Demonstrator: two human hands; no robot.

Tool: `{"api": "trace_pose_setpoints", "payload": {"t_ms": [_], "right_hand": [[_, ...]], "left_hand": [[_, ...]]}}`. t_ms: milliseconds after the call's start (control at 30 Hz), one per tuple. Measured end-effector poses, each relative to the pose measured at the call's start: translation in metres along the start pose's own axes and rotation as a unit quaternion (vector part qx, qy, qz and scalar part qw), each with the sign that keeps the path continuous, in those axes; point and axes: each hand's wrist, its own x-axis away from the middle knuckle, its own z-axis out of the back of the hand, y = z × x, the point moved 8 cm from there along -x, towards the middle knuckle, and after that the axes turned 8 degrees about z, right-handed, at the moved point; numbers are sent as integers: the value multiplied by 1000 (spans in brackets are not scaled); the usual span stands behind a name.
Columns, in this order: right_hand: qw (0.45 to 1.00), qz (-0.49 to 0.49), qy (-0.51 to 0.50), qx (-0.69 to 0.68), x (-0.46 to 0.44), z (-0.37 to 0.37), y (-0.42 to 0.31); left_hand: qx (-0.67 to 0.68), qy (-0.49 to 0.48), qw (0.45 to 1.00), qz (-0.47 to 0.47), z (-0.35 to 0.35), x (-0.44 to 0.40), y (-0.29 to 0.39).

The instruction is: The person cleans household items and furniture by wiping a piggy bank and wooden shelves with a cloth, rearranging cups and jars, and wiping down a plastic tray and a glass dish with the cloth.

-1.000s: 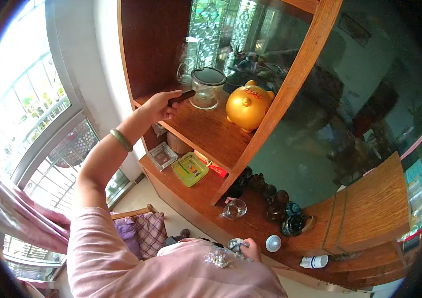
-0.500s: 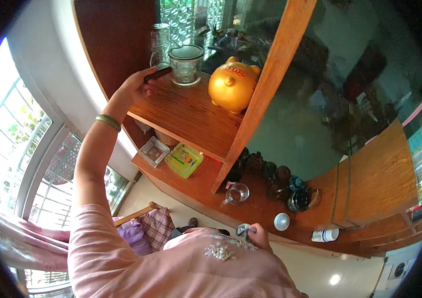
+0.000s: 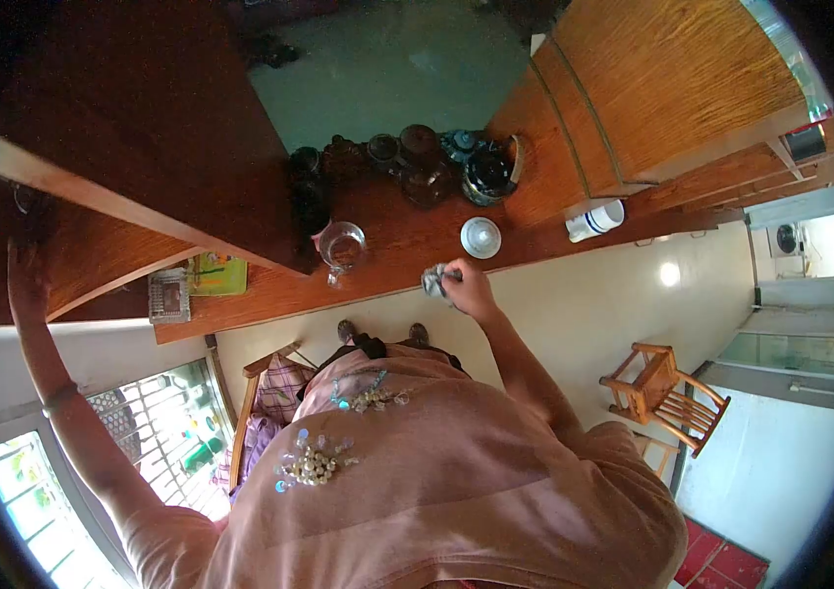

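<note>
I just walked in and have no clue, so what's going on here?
A person stands at a wooden cabinet. Their right hand holds a crumpled cloth just off the counter's edge. Their left hand reaches up by a shelf; it's too dark there to tell what it holds. A glass cup and a white lid sit on the counter.

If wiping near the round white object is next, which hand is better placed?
Right, probably: the right hand holds a crumpled grey cloth close to the round white object, while the left hand is away at the shelf.
</note>
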Motion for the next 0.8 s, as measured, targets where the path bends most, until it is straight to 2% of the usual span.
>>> {"api": "trace_pose_setpoints", "payload": {"t_ms": [33, 67, 133, 167, 200, 233, 267, 333, 400, 433, 500, 533, 600, 667, 733, 767, 800], "right_hand": [[998, 11, 49, -33, -6, 5, 3], [998, 7, 49, -35, -14, 4, -1], [982, -71, 47, -167, -30, 0, -4], [994, 1, 106, -41, -39, 13, -5], [991, 11, 132, 30, -39, 28, -9], [982, 17, 159, 101, -38, 43, -13], [978, -50, 162, 124, -36, 54, 5], [944, -69, 136, 292, -34, 64, 44], [944, -35, 111, 310, -32, 61, 66], [952, -81, 104, 277, -29, 63, 66], [958, -166, -22, 232, -35, 57, 72], [961, -159, 29, 224, -37, 56, 76], [969, -135, 80, 189, -40, 56, 81], [965, -141, 82, 204, -40, 58, 80], [961, -156, 61, 219, -38, 57, 77], [964, -153, 32, 217, -42, 55, 76], [975, -132, 60, 171, -43, 53, 82]], "left_hand": [[-3, -3, 1000, 4, -3, 11, -2], [-23, 56, 998, -12, -2, 28, 1], [-62, 180, 981, -44, -16, 76, 9], [-46, 220, 973, -49, -39, 102, 15], [-31, 259, 964, -55, -61, 128, 21], [-65, 249, 964, -71, -67, 142, 16], [-98, 236, 963, -85, -72, 156, 3], [-155, 197, 965, -79, -104, 184, -16], [-154, 221, 963, 1, -115, 202, -61], [-146, 185, 972, 16, -124, 208, -85], [-125, 146, 979, 63, -141, 218, -126], [-109, 142, 979, 98, -149, 224, -145], [-88, 109, 984, 111, -172, 231, -169], [-112, 53, 976, 177, -207, 241, -185], [-52, 44, 988, 138, -228, 247, -208], [-72, -5, 978, 197, -237, 249, -225], [-106, 17, 979, 176, -250, 254, -224]]}}
